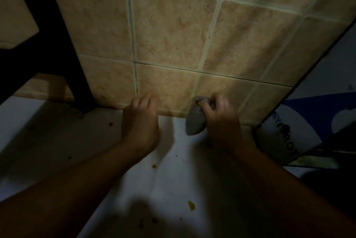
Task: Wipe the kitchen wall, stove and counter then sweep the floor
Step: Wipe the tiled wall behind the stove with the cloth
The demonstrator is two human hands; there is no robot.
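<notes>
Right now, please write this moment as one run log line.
stage: wall wipe | right hand: grips grey cloth against tiled wall base | left hand: fingers on wall | counter: crumbs remain

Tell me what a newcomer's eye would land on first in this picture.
First, the two hands low in the middle: the right hand grips a bunched grey cloth against the foot of the tan tiled wall, while the left hand rests beside it where wall meets counter. Next, the yellow crumbs scattered on the white counter below the arms.

Black frame (63,45) left, printed bag (279,141) right; open counter (169,180) between.
</notes>
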